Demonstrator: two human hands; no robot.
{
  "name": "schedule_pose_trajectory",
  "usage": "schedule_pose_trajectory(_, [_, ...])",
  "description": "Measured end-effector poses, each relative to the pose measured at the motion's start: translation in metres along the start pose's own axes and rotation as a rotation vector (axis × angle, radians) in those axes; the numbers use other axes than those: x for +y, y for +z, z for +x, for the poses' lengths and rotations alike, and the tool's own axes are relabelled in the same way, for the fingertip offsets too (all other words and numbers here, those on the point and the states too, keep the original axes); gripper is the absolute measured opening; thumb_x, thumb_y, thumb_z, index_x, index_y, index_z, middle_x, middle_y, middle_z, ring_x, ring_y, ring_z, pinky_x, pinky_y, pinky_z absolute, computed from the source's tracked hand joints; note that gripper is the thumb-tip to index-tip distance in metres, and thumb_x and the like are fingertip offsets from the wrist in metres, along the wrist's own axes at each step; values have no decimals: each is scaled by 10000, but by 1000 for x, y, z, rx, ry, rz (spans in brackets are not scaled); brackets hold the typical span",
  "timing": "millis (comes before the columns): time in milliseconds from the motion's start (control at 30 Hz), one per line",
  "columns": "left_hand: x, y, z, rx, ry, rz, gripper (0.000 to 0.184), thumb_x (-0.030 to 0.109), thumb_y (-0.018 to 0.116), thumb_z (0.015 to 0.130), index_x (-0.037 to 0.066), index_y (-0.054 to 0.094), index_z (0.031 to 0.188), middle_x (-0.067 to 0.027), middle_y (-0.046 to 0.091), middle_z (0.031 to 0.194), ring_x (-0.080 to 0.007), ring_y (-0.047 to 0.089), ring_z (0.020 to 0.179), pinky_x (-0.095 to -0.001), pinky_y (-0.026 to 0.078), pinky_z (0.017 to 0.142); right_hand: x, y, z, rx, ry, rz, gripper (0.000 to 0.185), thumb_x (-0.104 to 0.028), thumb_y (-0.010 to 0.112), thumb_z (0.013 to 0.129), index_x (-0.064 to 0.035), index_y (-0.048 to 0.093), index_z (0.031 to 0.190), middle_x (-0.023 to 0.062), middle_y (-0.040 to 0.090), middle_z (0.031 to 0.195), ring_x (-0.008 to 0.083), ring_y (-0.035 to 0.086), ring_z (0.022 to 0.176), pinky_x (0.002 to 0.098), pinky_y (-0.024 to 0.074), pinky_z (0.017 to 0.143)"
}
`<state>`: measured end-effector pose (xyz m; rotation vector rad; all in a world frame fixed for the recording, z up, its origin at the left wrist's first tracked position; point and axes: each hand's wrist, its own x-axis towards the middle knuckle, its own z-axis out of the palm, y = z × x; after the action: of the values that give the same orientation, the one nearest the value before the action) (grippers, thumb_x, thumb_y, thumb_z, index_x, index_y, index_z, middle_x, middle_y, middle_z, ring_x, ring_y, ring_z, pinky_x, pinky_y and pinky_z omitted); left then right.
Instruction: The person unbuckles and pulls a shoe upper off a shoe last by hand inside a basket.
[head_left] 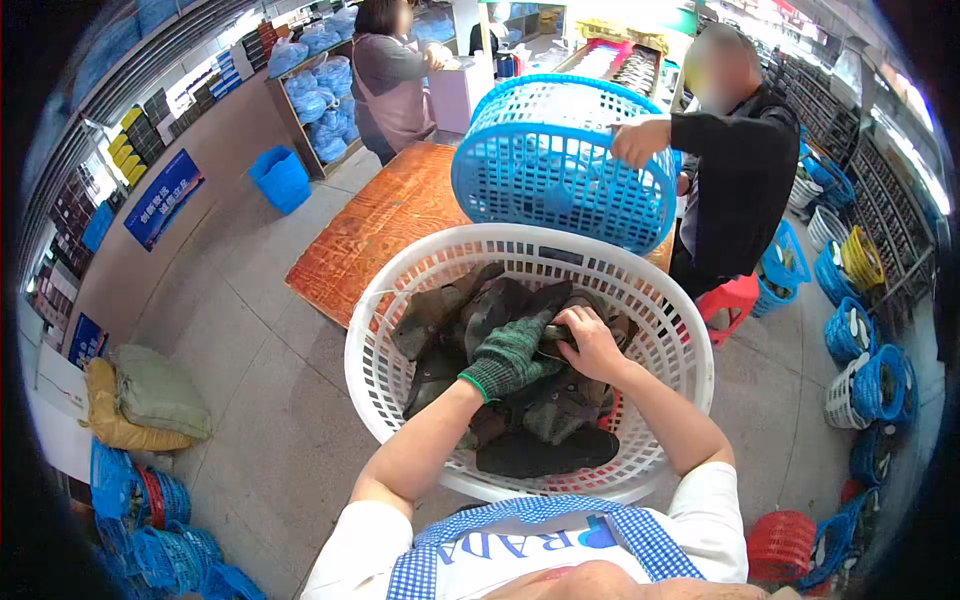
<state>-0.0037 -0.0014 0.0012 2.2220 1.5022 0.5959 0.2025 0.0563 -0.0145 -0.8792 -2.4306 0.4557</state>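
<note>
A large white slotted basket [393,405] stands right in front of me, part full of dark green and brown pieces that look like shoe parts [425,318]. My left hand [510,360], in a dark green knitted glove, reaches into the basket with its fingers closed on one of the dark pieces. Beside it, my bare right hand [590,343] bends its fingers over the same piece near the middle of the heap. A black sole-shaped piece [548,453] lies at the near side of the basket. My fingertips are partly hidden among the pieces.
Behind the basket is a wooden table [375,215]. A co-worker in black [735,170] grips a tilted blue basket [560,170] there. Another person [392,90] stands farther back. A red stool [733,300] is at the right; stacked baskets [880,385] line the right side.
</note>
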Motion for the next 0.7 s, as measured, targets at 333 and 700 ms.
schedule_pose_trajectory(333, [-7,7,1,34,19,15,873,466,782,792,66,431,1483,-223,626,1267,-401,615,1146,-500,494,972,-1,0,0,4,0,-23,374,-74,731,790,-44,571,1127,162,577,1113,383,545,1104,483,466,969])
schedule_pose_trajectory(700, [-8,8,-1,101,51,17,848,456,784,779,66,467,1462,-214,626,1256,-395,619,1125,-504,494,953,-1,2,1,15,-14,-22,388,-75,738,770,-51,563,1116,153,580,1105,372,553,1088,475,471,955])
